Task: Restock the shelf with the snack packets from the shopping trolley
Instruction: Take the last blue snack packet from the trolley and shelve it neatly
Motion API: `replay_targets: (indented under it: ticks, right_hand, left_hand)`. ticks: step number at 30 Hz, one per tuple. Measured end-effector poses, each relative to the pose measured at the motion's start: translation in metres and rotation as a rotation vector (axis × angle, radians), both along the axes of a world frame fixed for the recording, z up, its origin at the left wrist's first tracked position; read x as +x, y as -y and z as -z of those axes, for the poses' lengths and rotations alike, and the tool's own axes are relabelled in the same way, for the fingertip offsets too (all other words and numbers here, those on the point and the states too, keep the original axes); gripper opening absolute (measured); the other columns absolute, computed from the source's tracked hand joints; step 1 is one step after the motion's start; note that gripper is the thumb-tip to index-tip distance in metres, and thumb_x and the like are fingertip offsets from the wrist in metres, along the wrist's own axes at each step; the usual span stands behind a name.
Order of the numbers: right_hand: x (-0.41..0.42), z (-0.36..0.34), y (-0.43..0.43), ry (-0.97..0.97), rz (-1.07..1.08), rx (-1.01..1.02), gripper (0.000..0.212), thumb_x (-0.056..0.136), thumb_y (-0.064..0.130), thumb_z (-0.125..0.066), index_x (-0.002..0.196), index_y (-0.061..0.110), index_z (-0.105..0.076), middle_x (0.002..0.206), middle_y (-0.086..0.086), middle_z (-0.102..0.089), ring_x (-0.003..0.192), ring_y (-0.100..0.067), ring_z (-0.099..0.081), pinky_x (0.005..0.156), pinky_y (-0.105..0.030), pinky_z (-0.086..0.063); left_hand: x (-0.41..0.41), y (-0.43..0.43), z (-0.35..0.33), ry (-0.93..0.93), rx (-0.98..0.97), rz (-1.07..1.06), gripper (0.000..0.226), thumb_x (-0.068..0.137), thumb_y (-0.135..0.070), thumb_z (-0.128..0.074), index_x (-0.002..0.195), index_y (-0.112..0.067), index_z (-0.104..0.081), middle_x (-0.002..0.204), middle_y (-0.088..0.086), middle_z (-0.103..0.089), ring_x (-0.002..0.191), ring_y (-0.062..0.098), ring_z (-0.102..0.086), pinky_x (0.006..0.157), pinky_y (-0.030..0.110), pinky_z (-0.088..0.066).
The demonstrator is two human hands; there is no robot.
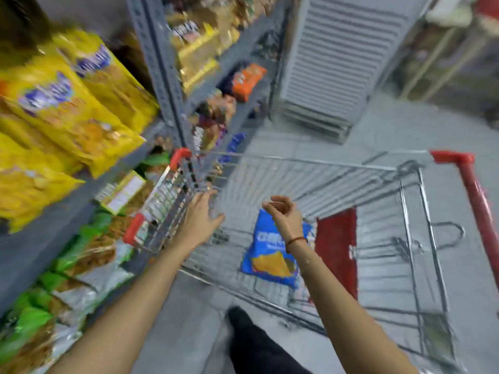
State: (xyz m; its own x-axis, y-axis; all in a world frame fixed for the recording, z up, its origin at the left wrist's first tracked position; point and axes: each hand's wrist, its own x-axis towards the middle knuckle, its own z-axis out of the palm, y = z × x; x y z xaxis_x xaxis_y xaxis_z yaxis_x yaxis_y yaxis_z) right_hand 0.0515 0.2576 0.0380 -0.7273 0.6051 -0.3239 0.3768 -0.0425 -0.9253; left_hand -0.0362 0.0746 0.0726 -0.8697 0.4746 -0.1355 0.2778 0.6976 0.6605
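blue packet (270,255) (flat), in trolley (405,184)

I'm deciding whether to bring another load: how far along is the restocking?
Nearly done: the wire shopping trolley shows only one blue snack packet, and the grey metal shelf looks full. Nothing is in hand; the left hand and right hand reach in empty. That packet remains to shelve.

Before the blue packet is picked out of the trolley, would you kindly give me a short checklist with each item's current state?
1. Blue snack packet lies in the wire shopping trolley, in plain view: ok.
2. Left hand empty, fingers spread: ok.
3. Right hand empty, loosely curled above the packet: ok.
4. Other packets left in the trolley: none seen, ok.
5. Free slot on the grey metal shelf: cannot tell, blurred.
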Motion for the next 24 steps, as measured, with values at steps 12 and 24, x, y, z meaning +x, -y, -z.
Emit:
replay_targets:
  ticks: [12, 24]
  right_hand:
    - [0.07, 0.157, -0.054, 0.625, 0.083, -0.031, 0.067, 0.074, 0.031, -0.076, 0.127, 0.002, -0.048, 0.129, -0.019, -0.057, 0.121, -0.034, -0.053, 0.098, -0.039, -0.043]
    - [0.059, 0.25, -0.065, 0.554, 0.27, -0.289, 0.073, 0.068, 0.021, -0.081, 0.128, 0.008, -0.042, 0.13, -0.014, -0.058, 0.117, -0.033, -0.056, 0.094, -0.038, -0.048]
  left_hand:
    - [0.006, -0.075, 0.173, 0.481, -0.344, 0.141, 0.063, 0.077, -0.022, -0.07, 0.131, -0.001, -0.044, 0.13, 0.024, -0.052, 0.116, 0.036, -0.052, 0.091, 0.038, -0.043]
    - [0.001, -0.107, 0.284, 0.806, -0.281, 0.001, 0.084, 0.076, -0.039, -0.07, 0.142, -0.018, -0.024, 0.15, 0.009, -0.032, 0.131, 0.033, -0.038, 0.109, 0.052, -0.031]
